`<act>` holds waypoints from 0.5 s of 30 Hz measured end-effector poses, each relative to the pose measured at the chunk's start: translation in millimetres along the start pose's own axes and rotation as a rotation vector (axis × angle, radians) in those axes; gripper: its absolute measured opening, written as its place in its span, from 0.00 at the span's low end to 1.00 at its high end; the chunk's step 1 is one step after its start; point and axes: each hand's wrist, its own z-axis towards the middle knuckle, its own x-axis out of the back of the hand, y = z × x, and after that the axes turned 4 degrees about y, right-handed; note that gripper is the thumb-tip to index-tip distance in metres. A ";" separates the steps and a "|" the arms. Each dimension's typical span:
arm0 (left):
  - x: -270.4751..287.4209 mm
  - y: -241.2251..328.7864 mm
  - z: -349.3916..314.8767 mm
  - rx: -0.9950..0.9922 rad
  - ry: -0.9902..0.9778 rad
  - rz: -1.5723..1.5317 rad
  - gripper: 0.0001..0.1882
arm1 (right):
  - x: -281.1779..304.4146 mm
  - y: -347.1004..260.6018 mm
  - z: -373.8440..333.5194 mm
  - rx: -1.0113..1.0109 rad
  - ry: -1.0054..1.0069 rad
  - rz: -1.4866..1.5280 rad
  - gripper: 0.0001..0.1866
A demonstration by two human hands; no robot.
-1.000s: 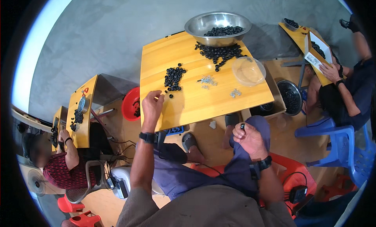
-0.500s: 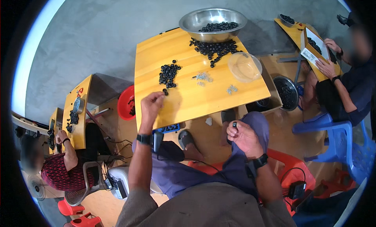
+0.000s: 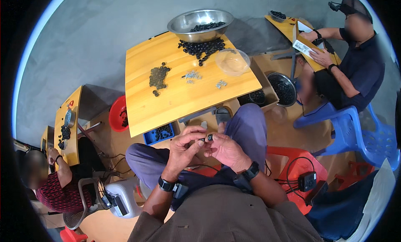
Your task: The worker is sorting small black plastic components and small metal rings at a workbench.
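While both forearms slant inward from below, my left hand point(image 3: 181, 151) and right hand point(image 3: 229, 152) meet above my lap, just off the near edge of the table point(image 3: 188, 101). The right has its palm turned partly up, its thumb and forefinger pinched around a short black part point(image 3: 209, 137) whose end faces up toward me. The left comes in from the other side, forefinger arched over a thumb that points across, and between their tips I grip a smaller dark piece point(image 3: 202, 139), mostly covered by my fingers, right beside the black part. Both wrists are bent slightly inward, each wearing a black wristband point(image 3: 165, 184)

Beyond my hands, a loose cluster of black rings point(image 3: 158, 77) lies toward the table's left edge. Two little piles of metal bits point(image 3: 193, 76) sit right of it, one nearer the right-hand near corner. A clear bowl point(image 3: 234, 63) rests by the right edge, and a steel basin point(image 3: 196, 36) stands at the far right corner, with a heap of black rings spread before it. Below the near left corner is a blue tray point(image 3: 147, 138); off the left edge, on the floor, a red basin point(image 3: 112, 120)
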 end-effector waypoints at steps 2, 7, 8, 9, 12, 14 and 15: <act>-0.9 4.5 -1.7 -0.219 -0.059 0.369 0.11 | 0.9 -0.7 -5.3 -0.001 -0.001 -0.029 0.11; -10.1 29.7 -4.1 -0.480 -0.038 0.778 0.12 | 7.1 4.2 -12.7 -0.006 0.046 -0.061 0.10; -10.3 31.8 -5.3 -0.533 -0.048 0.870 0.12 | 3.8 4.5 -13.3 0.006 0.027 -0.067 0.10; -10.4 33.8 -6.5 -0.585 -0.059 0.963 0.11 | 1.8 5.0 -13.4 0.017 0.008 -0.073 0.09; -11.5 39.0 -9.9 -0.575 -0.040 1.031 0.11 | 2.8 7.5 -11.9 0.027 0.038 -0.055 0.09; -11.4 33.0 -11.5 -0.512 0.008 0.902 0.10 | 1.8 5.9 -13.1 0.020 0.048 -0.055 0.10; -11.3 28.3 -11.9 -0.451 0.054 0.773 0.10 | 2.2 4.5 -13.8 0.014 0.058 -0.056 0.11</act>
